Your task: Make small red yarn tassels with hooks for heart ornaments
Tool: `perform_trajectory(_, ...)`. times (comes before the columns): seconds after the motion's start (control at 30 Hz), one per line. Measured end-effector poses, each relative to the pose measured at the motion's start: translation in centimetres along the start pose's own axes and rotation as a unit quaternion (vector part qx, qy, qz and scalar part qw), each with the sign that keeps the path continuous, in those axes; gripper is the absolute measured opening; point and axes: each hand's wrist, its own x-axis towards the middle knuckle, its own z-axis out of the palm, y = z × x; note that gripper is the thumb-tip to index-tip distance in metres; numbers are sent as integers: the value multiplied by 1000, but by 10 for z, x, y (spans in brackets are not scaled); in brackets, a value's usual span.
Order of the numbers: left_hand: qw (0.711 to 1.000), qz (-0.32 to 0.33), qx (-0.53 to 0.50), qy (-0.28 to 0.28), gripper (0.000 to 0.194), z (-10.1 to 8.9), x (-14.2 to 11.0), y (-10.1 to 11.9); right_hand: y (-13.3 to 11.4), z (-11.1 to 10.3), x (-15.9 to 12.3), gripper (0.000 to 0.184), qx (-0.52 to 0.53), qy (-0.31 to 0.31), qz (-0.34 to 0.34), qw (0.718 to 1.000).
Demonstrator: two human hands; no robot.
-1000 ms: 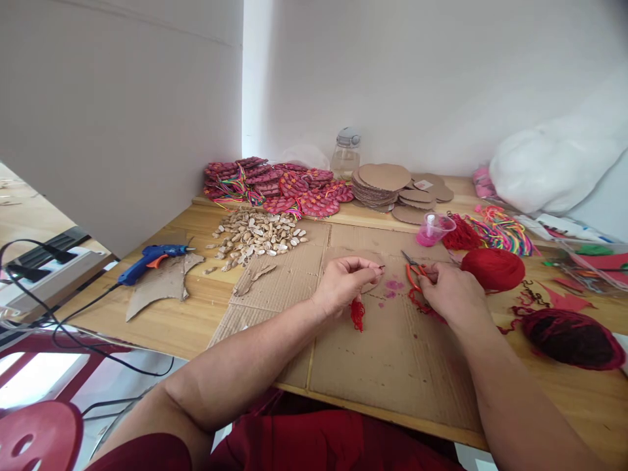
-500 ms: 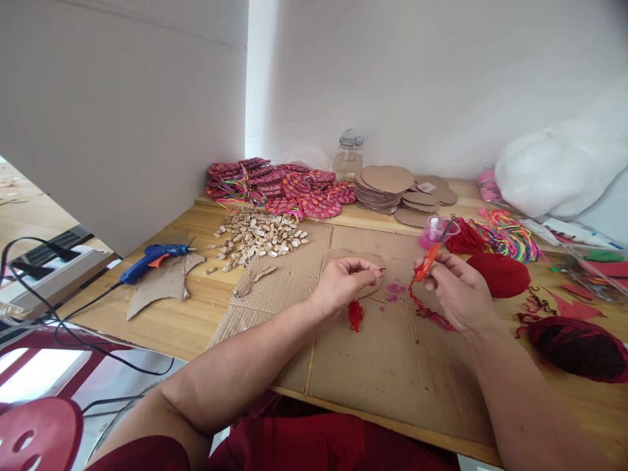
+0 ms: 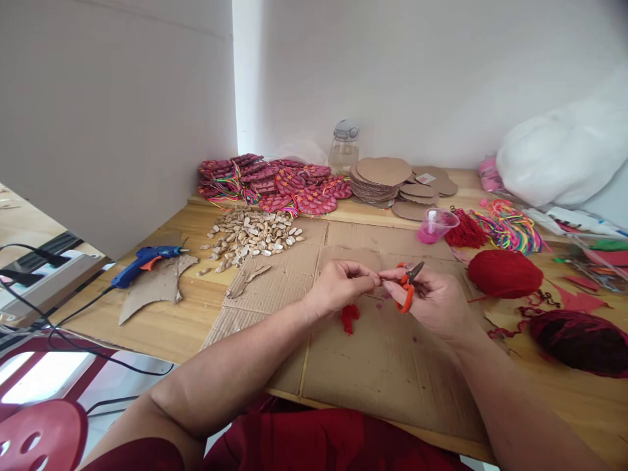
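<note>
The left hand (image 3: 341,288) is closed in a narrow pinch over the cardboard sheet (image 3: 367,373) on the bench (image 3: 161,327), and the red yarn tuft (image 3: 350,319) hangs from it on the near side; whatever sits between the meeting fingertips is too small to make out. The right hand (image 3: 436,301) holds the scissors (image 3: 406,296) against its fingers, blades pointing far and right, while its thumb and finger also pinch close to the left fingertips. With that double grip, the scissors could slip or swing, and the blades could nick a finger or catch loose yarn. A weak pinch could let the tuft fall or its strands spread. The plastic cup (image 3: 438,224) of pink liquid stands just beyond the right hand, so a careless far reach might tip it. The loose strand (image 3: 505,332) by the right forearm could snag and drag the dark yarn ball (image 3: 581,343).
</note>
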Motion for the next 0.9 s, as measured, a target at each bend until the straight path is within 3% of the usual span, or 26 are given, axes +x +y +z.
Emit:
perform_trajectory(0.27,999,-37,25,12,16,3,-4,8,-1,-4,0,13,-191,36,-154,969)
perform_trajectory(0.37,998,-55,16,19,13,5,-5,11,-5,-2,0,14,-213,43,-166,962)
perform_trajectory(0.47,998,-63,-1,24,13,7,-6,10,-5,2,-2,13,-188,62,-107,974)
perform_trajectory(0.6,998,-42,-40,25,23,7,-5,7,0,3,-2,14,-32,57,42,997)
perform_trajectory(0.73,997,-31,-66,33,29,7,-5,4,5,5,-1,19,103,-24,164,981)
perform_trajectory(0.9,995,-42,-92,14,32,12,-6,0,8,19,-6,18,230,-78,187,952)
